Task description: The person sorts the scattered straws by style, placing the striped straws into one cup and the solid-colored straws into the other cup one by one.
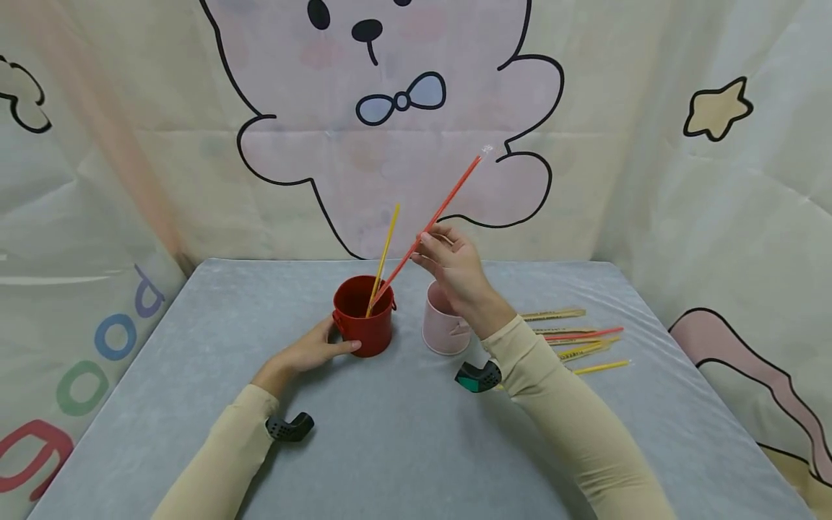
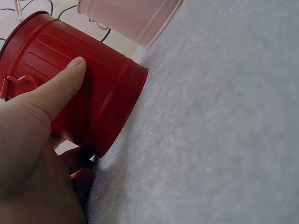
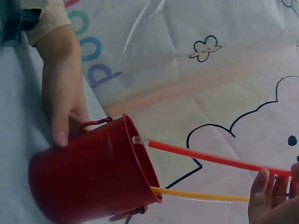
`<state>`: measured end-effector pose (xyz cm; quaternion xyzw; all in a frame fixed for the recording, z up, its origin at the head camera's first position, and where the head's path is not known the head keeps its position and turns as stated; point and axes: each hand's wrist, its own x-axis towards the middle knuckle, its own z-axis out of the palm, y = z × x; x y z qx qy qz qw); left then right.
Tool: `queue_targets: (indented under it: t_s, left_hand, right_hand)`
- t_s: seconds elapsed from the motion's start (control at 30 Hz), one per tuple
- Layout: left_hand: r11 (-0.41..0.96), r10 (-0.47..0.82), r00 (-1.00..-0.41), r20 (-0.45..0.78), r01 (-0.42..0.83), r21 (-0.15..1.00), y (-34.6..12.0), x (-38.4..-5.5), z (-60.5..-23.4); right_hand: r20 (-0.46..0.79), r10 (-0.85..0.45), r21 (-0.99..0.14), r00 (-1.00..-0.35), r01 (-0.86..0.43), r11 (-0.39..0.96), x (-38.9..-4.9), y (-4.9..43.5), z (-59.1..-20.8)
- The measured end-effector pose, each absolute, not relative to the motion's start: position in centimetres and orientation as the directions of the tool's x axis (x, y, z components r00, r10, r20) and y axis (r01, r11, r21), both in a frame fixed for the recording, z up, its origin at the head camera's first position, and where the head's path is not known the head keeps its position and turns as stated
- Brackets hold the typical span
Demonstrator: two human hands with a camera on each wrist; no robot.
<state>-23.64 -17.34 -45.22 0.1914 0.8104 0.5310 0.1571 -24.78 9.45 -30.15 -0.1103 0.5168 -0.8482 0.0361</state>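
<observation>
A small red metal bucket [image 1: 373,336] with side handles stands upright on the table. My left hand [image 1: 308,352] grips its side, the thumb [image 2: 65,88] lying along the wall and the other fingers round the far side. With thumb and fingertips my right hand [image 1: 455,267] pinches a red straw [image 1: 455,191] in a clear wrapper, which slants over the bucket. The straw's lower end is at the bucket's mouth, by the rim in the right wrist view. A yellow straw [image 1: 388,242] leans inside the bucket. Beside my right hand stands a pale pink bucket [image 1: 442,328], partly hidden by it.
Several wrapped straws lie on the table at the right, among them a red one [image 1: 585,335] and a yellow one [image 1: 601,367]. A grey-blue cloth [image 1: 390,440] covers the table. Behind it hangs a printed curtain [image 1: 604,180].
</observation>
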Motion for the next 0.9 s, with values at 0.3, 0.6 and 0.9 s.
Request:
queue_targets:
  t_s: [0.3,0.6,0.9]
  left_hand:
    - [0.374,0.478,-0.877,-0.054,0.148,0.916,-17.5,-23.6,-45.5]
    - [0.366,0.481,-0.875,-0.052,0.147,0.919,-17.4,-23.5,-45.4]
    - [0.345,0.483,-0.876,-0.022,0.168,0.923,-17.3,-23.6,-45.2]
  right_hand:
    - [0.021,-0.116,-0.94,-0.993,0.02,-0.34,-25.3,6.9,-32.2]
    - [-0.037,-0.11,-0.957,-0.993,0.067,-0.281,-25.7,5.5,-33.9]
    - [-0.062,-0.087,-0.969,-0.994,0.08,-0.233,-26.0,4.5,-34.8]
